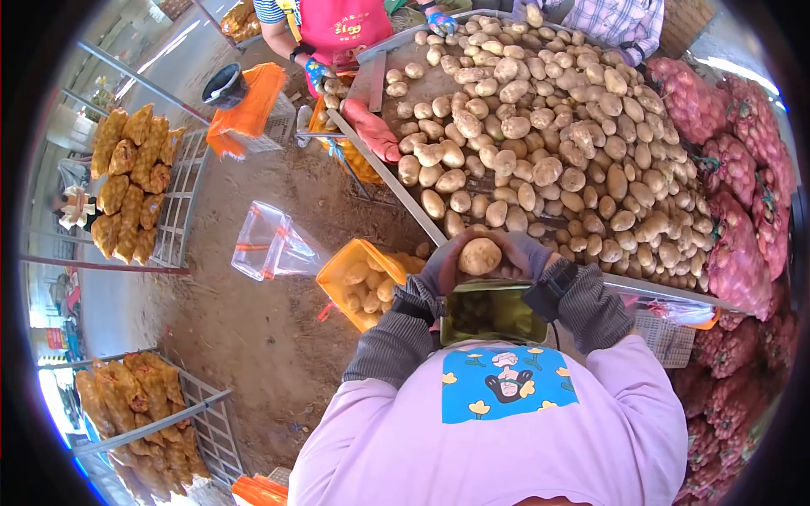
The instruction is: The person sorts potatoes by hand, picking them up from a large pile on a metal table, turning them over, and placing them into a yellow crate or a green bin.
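A large round potato [480, 256] sits between my two gloved hands at the near edge of the sorting table. My left hand [445, 266] cups its left side, fingers curled round it. From the other side my right hand [525, 253] closes on the same potato. Right below them, against my body, is an open container [540, 331] with a yellowish inside; what lies in its shadowed bottom is hard to make out. Beyond my hands a broad heap of potatoes [515, 126] covers the table, whose metal rim [403, 196] runs along the left.
An orange bag of potatoes [337, 268] stands left of me, beside a clear plastic bag [272, 244] on the ground. Red mesh sacks [742, 253] pile up at right. Across the table are a person in a red apron [346, 29] and another in plaid [612, 21].
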Action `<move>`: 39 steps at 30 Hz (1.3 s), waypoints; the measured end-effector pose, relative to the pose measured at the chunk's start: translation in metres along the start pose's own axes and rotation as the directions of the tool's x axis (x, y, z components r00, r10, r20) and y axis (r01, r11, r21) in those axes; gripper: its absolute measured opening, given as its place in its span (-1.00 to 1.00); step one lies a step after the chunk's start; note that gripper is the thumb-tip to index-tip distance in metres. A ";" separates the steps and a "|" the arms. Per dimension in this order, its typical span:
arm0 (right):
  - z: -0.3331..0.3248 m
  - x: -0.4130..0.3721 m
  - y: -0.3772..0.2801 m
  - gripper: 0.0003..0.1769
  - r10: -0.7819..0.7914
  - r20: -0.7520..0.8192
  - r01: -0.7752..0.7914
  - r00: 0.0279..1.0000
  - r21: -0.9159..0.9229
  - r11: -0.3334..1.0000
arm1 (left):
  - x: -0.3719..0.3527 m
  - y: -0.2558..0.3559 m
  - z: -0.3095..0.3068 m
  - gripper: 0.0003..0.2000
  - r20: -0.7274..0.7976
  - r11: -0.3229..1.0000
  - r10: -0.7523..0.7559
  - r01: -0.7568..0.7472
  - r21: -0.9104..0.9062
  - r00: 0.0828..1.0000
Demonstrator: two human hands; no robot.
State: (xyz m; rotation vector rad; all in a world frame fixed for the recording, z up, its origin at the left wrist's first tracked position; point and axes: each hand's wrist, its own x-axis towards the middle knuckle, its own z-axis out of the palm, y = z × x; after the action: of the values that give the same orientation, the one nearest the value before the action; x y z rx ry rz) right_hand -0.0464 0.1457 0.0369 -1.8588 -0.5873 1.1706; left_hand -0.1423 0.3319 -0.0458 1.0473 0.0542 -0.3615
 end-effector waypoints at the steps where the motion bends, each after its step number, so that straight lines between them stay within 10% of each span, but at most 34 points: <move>1: -0.003 -0.001 0.001 -0.57 0.091 0.022 -0.093 0.996 0.129 0.987 | 0.006 -0.032 -0.022 -0.47 -0.032 0.995 0.068 -0.065 0.080 0.997; 3: -0.006 0.010 0.048 -0.50 0.204 0.071 -0.196 0.976 0.689 0.697 | -0.010 -0.030 -0.018 -0.43 0.014 0.909 0.271 -0.261 0.324 0.963; 4: 0.000 0.009 0.047 -0.50 0.204 0.071 -0.196 0.976 0.690 0.697 | -0.017 -0.029 -0.017 -0.35 0.105 0.729 0.446 -0.429 0.533 0.889; 5: 0.010 0.009 0.037 -0.56 -0.118 -0.269 0.188 0.956 0.251 0.950 | -0.017 -0.037 -0.020 -0.35 0.106 0.729 0.445 -0.428 0.534 0.889; 6: 0.019 0.008 0.028 -0.57 -0.529 -0.378 0.423 0.760 -0.329 0.844 | -0.016 -0.049 -0.025 -0.27 0.052 0.839 0.346 -0.334 0.430 0.937; 8: 0.030 -0.009 -0.008 -0.56 -0.549 -0.351 0.330 0.758 -0.520 0.788 | -0.020 -0.054 -0.029 -0.18 0.012 0.922 0.234 -0.226 0.314 0.972; 10: 0.033 -0.013 -0.013 -0.54 -0.562 -0.320 0.222 0.763 -0.687 0.692 | -0.031 -0.041 -0.023 -0.22 0.154 0.458 0.436 -0.365 0.811 0.887; 11: 0.032 -0.008 -0.006 -0.52 -0.450 -0.373 0.135 0.811 -0.630 0.765 | -0.033 -0.020 -0.007 -0.22 0.154 0.458 0.435 -0.365 0.810 0.887; 12: 0.031 -0.004 -0.002 -0.45 -0.331 -0.415 0.043 0.847 -0.568 0.822 | -0.035 0.014 0.014 -0.24 -0.153 0.951 0.031 0.018 0.310 0.988; 13: 0.031 -0.004 0.001 -0.45 -0.333 -0.410 0.047 0.849 -0.570 0.820 | -0.037 0.030 0.025 -0.25 -0.123 0.834 -0.470 0.394 -0.386 0.874; 16: 0.040 -0.006 0.013 -0.46 -0.291 -0.482 0.051 0.827 -0.450 0.892 | -0.046 -0.008 0.025 -0.18 -0.183 0.993 -0.106 0.112 0.024 0.977; 19: 0.045 -0.009 0.023 -0.50 -0.252 -0.441 0.035 0.861 -0.444 0.895 | -0.054 -0.016 0.035 -0.22 -0.302 0.881 -0.048 0.183 0.436 0.952; 23: 0.063 -0.015 0.036 -0.49 -0.209 -0.426 0.077 0.880 -0.307 0.949 | -0.074 0.024 0.068 -0.25 -0.369 0.793 -0.275 0.426 0.436 0.888; 25: 0.071 -0.019 0.051 -0.49 -0.206 -0.434 0.114 0.877 -0.228 0.967 | -0.080 0.005 0.063 -0.37 -0.292 0.736 0.029 0.178 0.653 0.956; 28: 0.079 -0.026 0.061 -0.47 -0.110 -0.406 0.052 0.907 -0.151 0.987 | -0.087 0.008 0.064 -0.28 -0.261 0.837 -0.342 0.419 0.351 0.903; 31: 0.087 -0.020 0.090 -0.43 -0.020 -0.373 -0.023 0.928 -0.109 0.994 | -0.089 -0.018 0.056 -0.30 -0.214 0.902 -0.324 0.370 0.225 0.921; 34: 0.094 -0.019 0.118 -0.41 -0.269 -0.358 0.139 0.894 -0.350 0.926 | -0.090 -0.029 0.054 -0.30 -0.171 0.896 -0.359 0.390 0.210 0.917; 36: 0.099 -0.027 0.118 -0.39 0.127 -0.353 -0.075 0.927 0.158 0.985 | -0.089 -0.045 0.049 -0.30 -0.155 0.907 -0.344 0.371 0.201 0.926; 39: 0.104 -0.034 0.101 -0.39 0.252 -0.369 -0.041 0.895 0.493 0.869 | -0.092 -0.040 0.055 -0.31 -0.169 0.923 -0.336 0.360 0.136 0.926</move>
State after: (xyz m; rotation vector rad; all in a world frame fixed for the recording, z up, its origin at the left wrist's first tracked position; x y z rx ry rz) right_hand -0.1586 0.1083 -0.0535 -1.6645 0.0965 0.8599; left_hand -0.2488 0.2910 -0.0319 1.2292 0.3488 -0.6228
